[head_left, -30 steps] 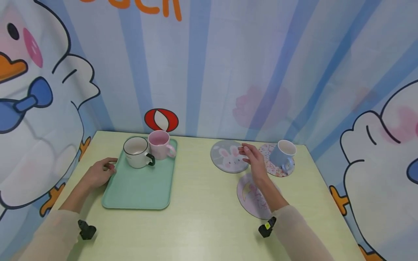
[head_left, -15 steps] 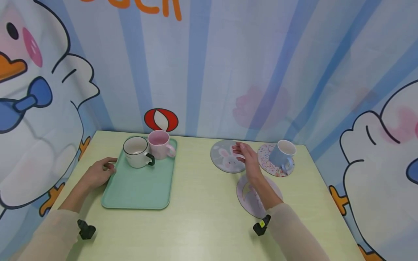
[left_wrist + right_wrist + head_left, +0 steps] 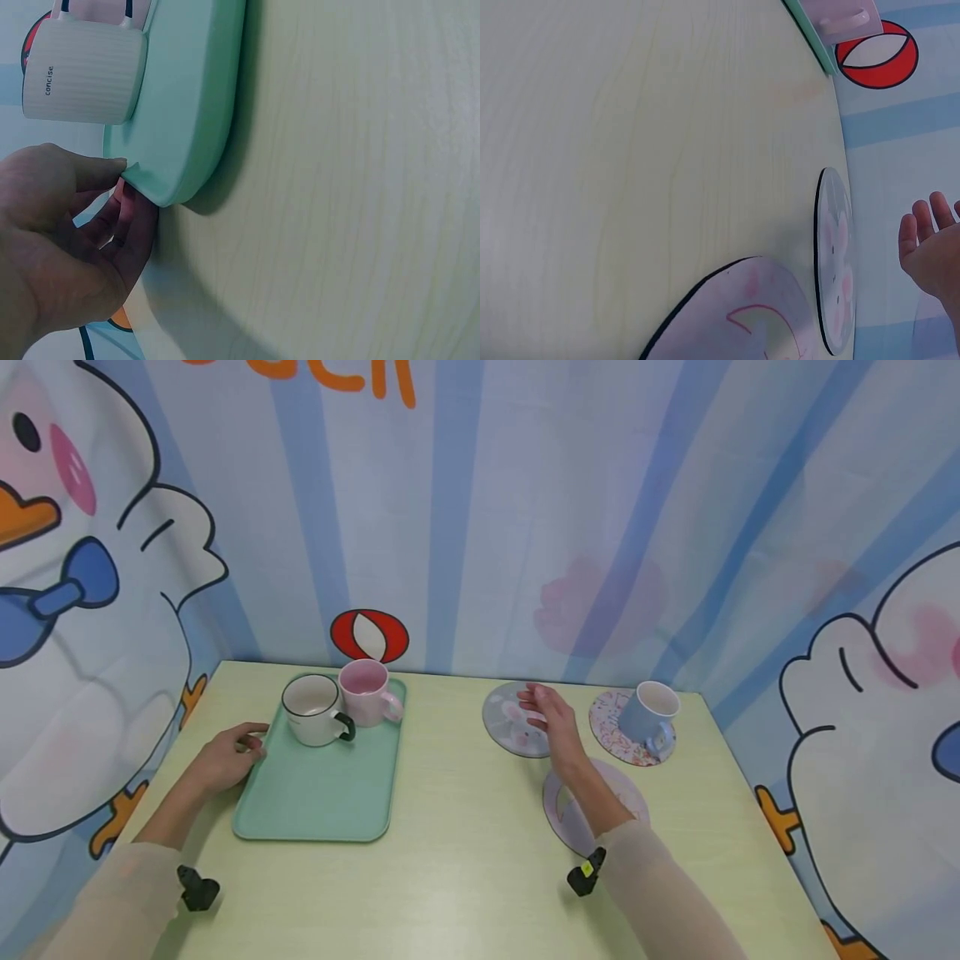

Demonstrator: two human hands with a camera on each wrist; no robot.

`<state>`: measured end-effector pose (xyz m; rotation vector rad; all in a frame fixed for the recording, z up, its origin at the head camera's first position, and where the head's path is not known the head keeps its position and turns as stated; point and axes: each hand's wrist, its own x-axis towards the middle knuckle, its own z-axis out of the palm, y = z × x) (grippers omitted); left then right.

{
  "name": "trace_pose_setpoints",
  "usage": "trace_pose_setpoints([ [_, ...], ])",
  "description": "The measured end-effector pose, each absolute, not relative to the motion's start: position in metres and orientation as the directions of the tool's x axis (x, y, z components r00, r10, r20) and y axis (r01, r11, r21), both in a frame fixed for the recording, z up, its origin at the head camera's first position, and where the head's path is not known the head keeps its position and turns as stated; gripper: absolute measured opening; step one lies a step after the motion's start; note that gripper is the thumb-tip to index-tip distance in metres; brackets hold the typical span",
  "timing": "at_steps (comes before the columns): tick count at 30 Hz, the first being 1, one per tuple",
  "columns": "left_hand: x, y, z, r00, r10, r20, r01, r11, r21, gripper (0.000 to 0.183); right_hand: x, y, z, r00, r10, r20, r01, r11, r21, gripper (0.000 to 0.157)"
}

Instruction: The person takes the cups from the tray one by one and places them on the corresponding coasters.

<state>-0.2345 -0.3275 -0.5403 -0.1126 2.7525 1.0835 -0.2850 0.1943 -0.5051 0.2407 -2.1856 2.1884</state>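
Near bunny coaster [image 3: 507, 725]: right hand [image 3: 557, 722], fingers loosely extended. Left hand [image 3: 225, 760] pinches green tray [image 3: 322, 797] bearing white mug [image 3: 308, 724], pink mug [image 3: 363, 702]. Blue mug [image 3: 641, 718] occupies floral coaster [image 3: 608, 731].

Tray [image 3: 322, 793] in all three views

On the left half of the tabletop [image 3: 450, 827] we find a tray [image 3: 322, 793], the left hand [image 3: 228, 758] at its left edge. On it we see the left mug [image 3: 306, 718] near the rear left corner and the right mug [image 3: 363, 699] just beside it, near the rear right corner. On the tabletop's right half we note the left coaster [image 3: 504, 727] at the rear edge, the right coaster [image 3: 609, 727] near the rear right corner with a third mug [image 3: 637, 718] on it, and the front coaster [image 3: 570, 827] before and between these two.
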Motion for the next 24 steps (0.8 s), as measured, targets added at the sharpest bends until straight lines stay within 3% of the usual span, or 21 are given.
trace_pose_setpoints([
  [24,-0.234,-0.328,-0.540,-0.982,0.013,-0.188,-0.118,0.737,0.666,0.051,-0.286,0.163,-0.505,-0.983,-0.135,0.121,-0.120,-0.015,-0.993,0.054],
])
